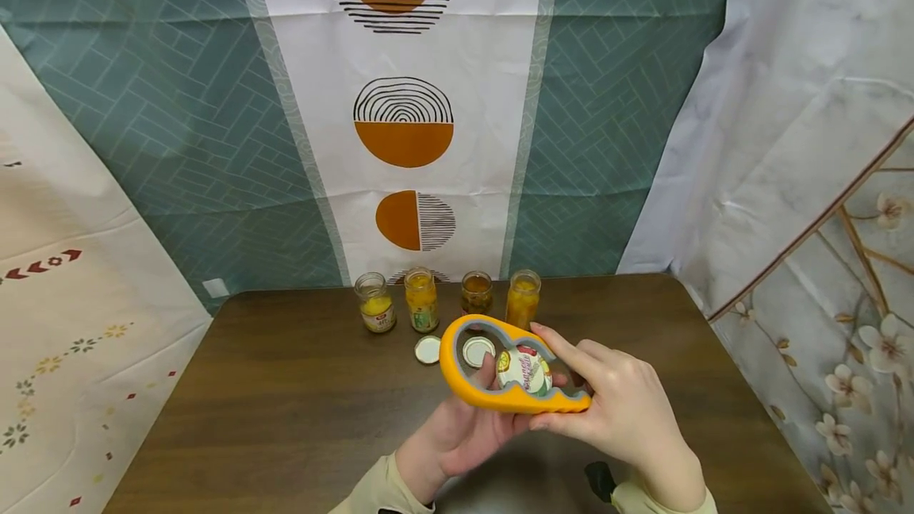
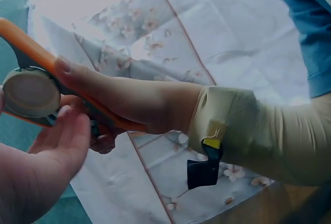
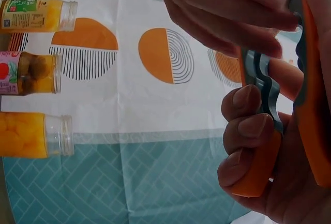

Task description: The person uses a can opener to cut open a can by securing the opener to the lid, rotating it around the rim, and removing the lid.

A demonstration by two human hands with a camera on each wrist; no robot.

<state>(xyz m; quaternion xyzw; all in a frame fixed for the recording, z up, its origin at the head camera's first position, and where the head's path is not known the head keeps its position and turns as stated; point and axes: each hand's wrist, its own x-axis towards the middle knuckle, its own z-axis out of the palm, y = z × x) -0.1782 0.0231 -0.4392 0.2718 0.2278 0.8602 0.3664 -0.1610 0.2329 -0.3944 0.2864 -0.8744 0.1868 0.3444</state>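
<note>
An orange jar opener (image 1: 494,399) with grey scalloped inner edges is held over the table by my right hand (image 1: 620,395), whose fingers wrap its two handles. Inside its loop sits a printed jar lid (image 1: 524,367). My left hand (image 1: 464,433) reaches from below and pinches this lid between thumb and fingers. The left wrist view shows the plain cream underside of the lid (image 2: 32,92), with no jar attached. Right-hand fingers (image 3: 252,125) curl around one handle in the right wrist view.
Several open glass jars with yellow or brown contents stand along the back edge, among them a labelled jar (image 1: 377,316) and an orange-filled jar (image 1: 524,304). Two loose lids lie before them, a white lid (image 1: 428,350) and another lid (image 1: 478,351) seen through the opener. Patterned cloths surround the wooden table (image 1: 300,395).
</note>
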